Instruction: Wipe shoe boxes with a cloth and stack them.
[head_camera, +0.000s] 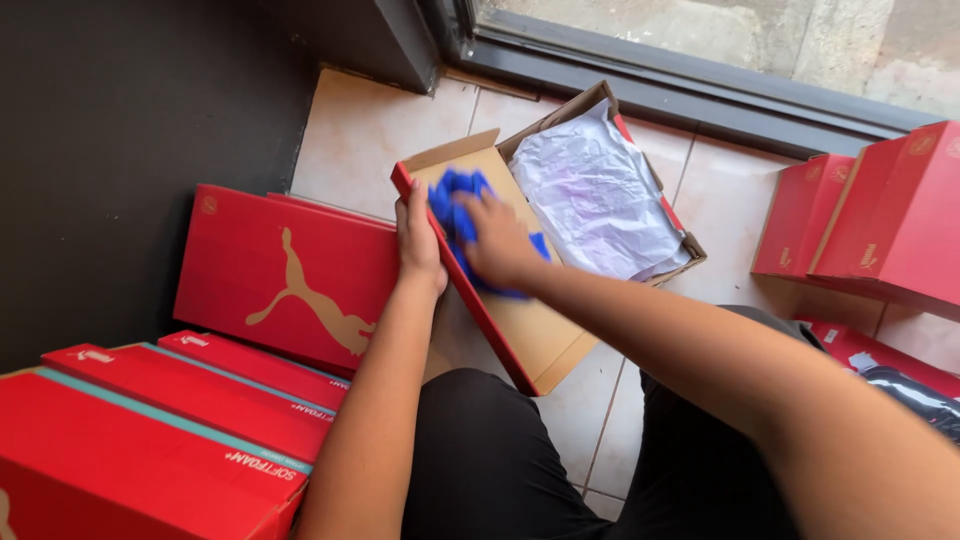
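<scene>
Below our black-trousered knees (480, 450), we steady the open red cardboard shoebox (520, 330) by its lid edge with our left hand (418, 238) while our right hand (497, 240) presses a blue cloth (452, 205) inside the lid, crumpled white tissue paper (595, 195) filling the base, wiping seemingly underway, not finished.

Daylight comes in through the window (720, 50) at the top, and it falls brightest on the white paper (595, 195) just below, which is nearly washed out, its creases faint. The floor tiles (380, 135) near the window show a soft sheen with no hard glare. Away from the window, the dark wall (110, 150) at the left is dim and featureless. The right hand (500, 240) and the blue cloth (455, 205) under it are smeared by motion blur; the left hand (418, 240) is sharper. The near forearm is soft, out of focus. Red boxes (280, 275) look saturated, evenly lit.
</scene>
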